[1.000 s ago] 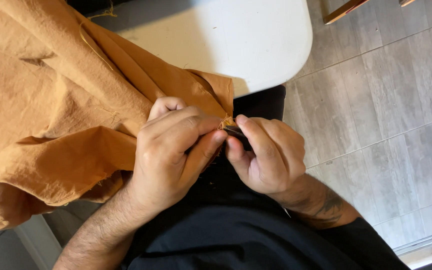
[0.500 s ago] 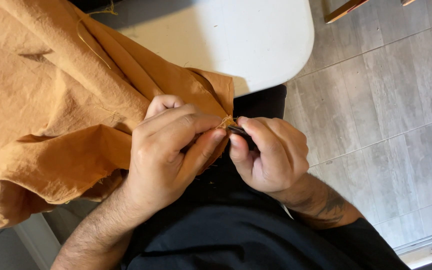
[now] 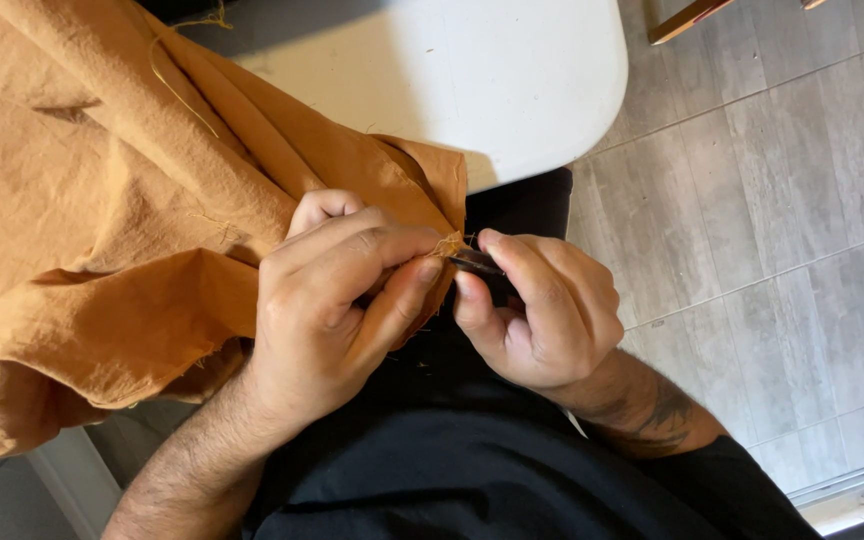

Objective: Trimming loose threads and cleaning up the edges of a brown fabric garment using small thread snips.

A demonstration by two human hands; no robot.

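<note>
Two bare hands meet over the person's lap, working one frayed corner of an orange-brown cloth [image 3: 102, 220]. That cloth is a soft, creased weave with loose threads along its raw edges; most of it is heaped at the left, spilling off a white table [image 3: 472, 80] and down over the lap, while its corner is drawn up between the hands. Left hand [image 3: 337, 300] is curled nearly closed, thumb and forefinger pinching the ragged corner so that it stands up in a small tuft. Right hand [image 3: 542, 310] is also curled tight, thumb and forefinger clamped on a small dark tool [image 3: 477, 264] whose slim tip touches the pinched tuft; what kind of tool it is cannot be made out. Beneath the hands lies dark clothing, and a grey tiled floor [image 3: 772, 230] runs along the right.
</note>
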